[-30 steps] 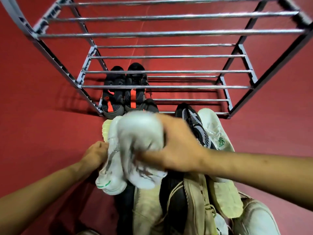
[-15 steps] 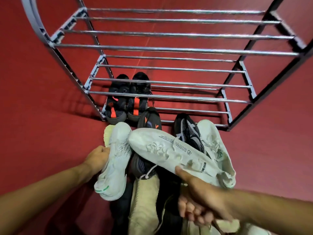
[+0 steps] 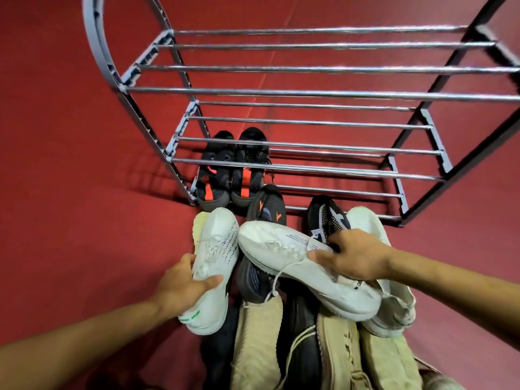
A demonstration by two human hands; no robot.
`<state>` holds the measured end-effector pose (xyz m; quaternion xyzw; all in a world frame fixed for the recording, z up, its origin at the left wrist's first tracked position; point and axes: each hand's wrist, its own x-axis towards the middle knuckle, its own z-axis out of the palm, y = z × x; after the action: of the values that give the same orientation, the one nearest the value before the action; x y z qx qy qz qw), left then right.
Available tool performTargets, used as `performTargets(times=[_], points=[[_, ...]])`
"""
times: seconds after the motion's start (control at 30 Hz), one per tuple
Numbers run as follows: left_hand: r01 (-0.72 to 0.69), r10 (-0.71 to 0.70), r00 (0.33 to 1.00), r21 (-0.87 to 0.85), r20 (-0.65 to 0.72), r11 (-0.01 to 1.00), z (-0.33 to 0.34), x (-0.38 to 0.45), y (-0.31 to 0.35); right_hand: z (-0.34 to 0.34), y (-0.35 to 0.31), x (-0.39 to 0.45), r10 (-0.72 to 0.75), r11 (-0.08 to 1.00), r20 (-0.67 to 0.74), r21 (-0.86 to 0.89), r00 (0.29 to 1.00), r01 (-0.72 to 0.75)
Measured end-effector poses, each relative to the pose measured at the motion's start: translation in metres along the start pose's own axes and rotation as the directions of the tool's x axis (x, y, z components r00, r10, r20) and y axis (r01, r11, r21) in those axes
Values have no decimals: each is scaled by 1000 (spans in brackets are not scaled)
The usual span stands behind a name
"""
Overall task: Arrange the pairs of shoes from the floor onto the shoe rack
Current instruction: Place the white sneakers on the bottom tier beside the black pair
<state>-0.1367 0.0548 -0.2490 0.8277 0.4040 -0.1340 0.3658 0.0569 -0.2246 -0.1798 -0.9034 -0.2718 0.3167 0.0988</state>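
Red floor (image 3: 70, 235) all around me, same red running up into red wall (image 3: 323, 12) ahead. Faint seam line (image 3: 270, 71) slants across that red surface, upper middle of my view. Dark shadow stripes (image 3: 152, 175) fall on floor at my left. Nothing else non-task that I can make out.

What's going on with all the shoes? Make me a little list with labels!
left hand: left hand holds one white shoe
right hand: right hand holds the other white shoe
rack: shoe rack, metal bars, several shelves
on the rack: black and orange pair on the bottom shelf, left side
floor: red floor
waiting pile: beige, black and white shoes by the rack
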Motion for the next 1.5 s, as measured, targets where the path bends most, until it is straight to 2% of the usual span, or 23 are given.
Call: performTargets(times=[0.07, 0.17, 0.27, 0.37, 0.57, 0.67, 0.73, 0.77, 0.83, 0.9, 0.93, 0.97, 1.0, 1.07, 1.1, 1.13, 1.23, 1.27, 1.43, 1.5], points=[[-21, 25, 998, 75, -62, 997, 2, 0, -3, 13, 5, -8, 22, 982, -92, 188, 996, -5], [-8, 9, 989, 5, -150, 1000, 0, 4, -5, 38, 6, -25, 54, 942, -278, 332, 959, 43], [-19, 20, 976, 7, -216, 1000, 4, 2, -9, 44, 6, -29, 114, 882, -360, 466, 926, 73], [-21, 2, 959, -63, -285, 998, 11, -8, -10, 41, 10, -23, 140, 853, -336, 519, 931, 59], [-122, 28, 919, -215, -394, 969, 6, -23, 11, 44, 13, -20, 135, 885, -320, 465, 938, 32], [-97, 28, 944, -197, -328, 976, 2, -19, 18, 29, 13, -17, 21, 957, -94, 290, 995, 7], [-30, 2, 983, -145, -185, 989, -1, -11, 16, 11, 13, -14, -37, 969, 19, 244, 999, 31], [10, -23, 994, -125, -106, 992, -3, -8, 16, 0, 13, -13, -24, 962, -18, 273, 1000, 28], [51, -54, 998, -92, -25, 994, -5, -2, 13, -23, 26, -7, 99, 931, -252, 366, 963, 0], [45, -48, 997, -66, -53, 997, -5, 0, 13, -34, 57, 3, 238, 915, -440, 399, 866, -49], [32, -37, 996, -63, -76, 997, -4, 1, 14, -34, 73, 5, 300, 918, -450, 376, 841, -127], [23, -30, 995, -76, -91, 997, -3, 1, 17, -31, 90, 6, 363, 908, -399, 354, 842, -224], [22, -31, 994, -86, -105, 996, -3, 1, 20, -21, 105, 6, 428, 876, -280, 364, 859, -318], [20, -32, 992, -95, -124, 995, -2, 3, 23, 7, 123, 4, 490, 760, 14, 483, 872, -434], [17, -29, 992, -90, -126, 996, -1, 4, 23, 21, 126, 2, 499, 719, 74, 521, 863, -460], [10, -19, 991, -75, -130, 997, 0, 6, 23, 31, 128, 1, 508, 717, 35, 537, 861, -445], [-27, 19, 983, -42, -182, 999, 1, 1, 28, 39, 125, -7, 475, 839, -287, 434, 832, -329], [-45, 39, 977, -24, -211, 999, 1, -2, 31, 35, 124, -11, 450, 860, -356, 421, 819, -289], [-121, 135, 952, 70, -274, 990, 7, -7, 41, 1, 122, -34, 372, 892, -555, 435, 744, -121], [-116, 140, 948, 98, -285, 988, 12, -6, 41, -14, 117, -43, 370, 893, -587, 437, 720, -103]])
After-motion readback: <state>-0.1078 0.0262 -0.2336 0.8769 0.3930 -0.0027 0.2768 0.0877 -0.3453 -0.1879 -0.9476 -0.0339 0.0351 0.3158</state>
